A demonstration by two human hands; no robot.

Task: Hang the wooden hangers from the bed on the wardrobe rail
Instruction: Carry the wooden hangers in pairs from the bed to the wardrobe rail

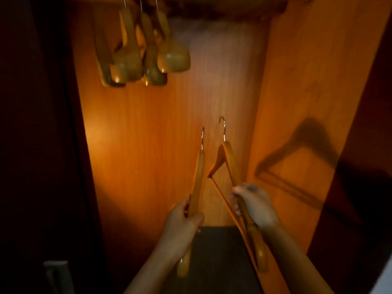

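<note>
I look into a dim wooden wardrobe. My left hand point(184, 218) grips one wooden hanger point(197, 177) by its lower arm, its metal hook pointing up. My right hand point(254, 203) grips a second wooden hanger point(228, 158), seen more side-on, with a thin crossbar running down to the left of the hand. Both hangers are held low, well below the top of the wardrobe. Several wooden hangers point(140, 49) hang bunched at the upper left; their hooks run out of the top of the frame, and the rail itself is hidden.
The orange back panel point(169, 134) fills the middle. The right side panel point(307, 102) carries a hanger's shadow. A dark door or wall point(38, 145) stands at the left. The dark wardrobe floor point(214, 251) lies below my hands. A pale object point(56, 272) sits at the bottom left.
</note>
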